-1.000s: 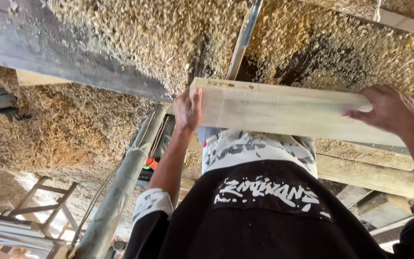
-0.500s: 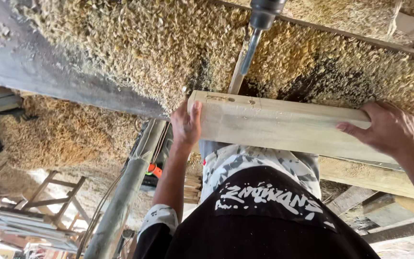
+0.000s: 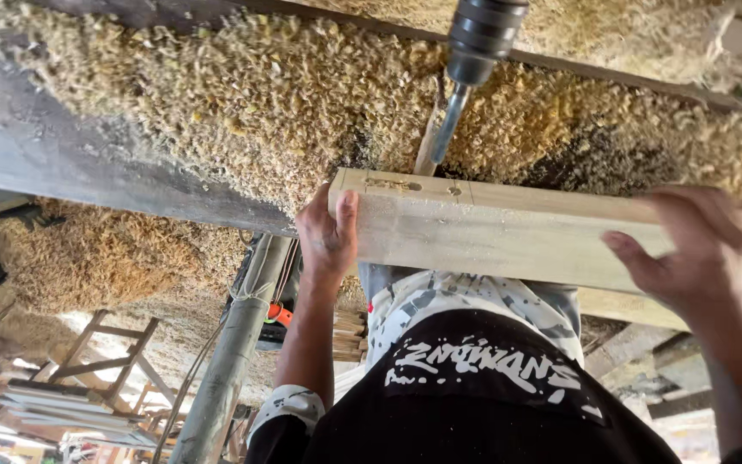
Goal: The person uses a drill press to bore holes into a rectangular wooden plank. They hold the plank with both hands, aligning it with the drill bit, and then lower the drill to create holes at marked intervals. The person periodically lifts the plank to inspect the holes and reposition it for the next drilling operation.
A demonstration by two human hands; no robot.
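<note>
From the head view, a pale squared wooden beam (image 3: pixel 508 236) is lying across the frame's middle, its end face showing small holes, over a surface (image 3: pixel 242 103) heaped with sawdust. The left hand (image 3: pixel 326 234) is gripping its nine o'clock end, fingers wrapping. The right hand (image 3: pixel 693 258), blurred, is resting at three o'clock, fingers spreading loosely. A drill bit (image 3: pixel 447 125) is hanging at twelve o'clock.

Heaped wood shavings (image 3: pixel 242 112), a grey pipe (image 3: pixel 229 361), a drill chuck with bit (image 3: pixel 474 43), stacked boards (image 3: pixel 53 404).

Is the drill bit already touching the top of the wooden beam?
No, the drill bit ends above and behind the wooden beam, with wood shavings visible between them.
</note>
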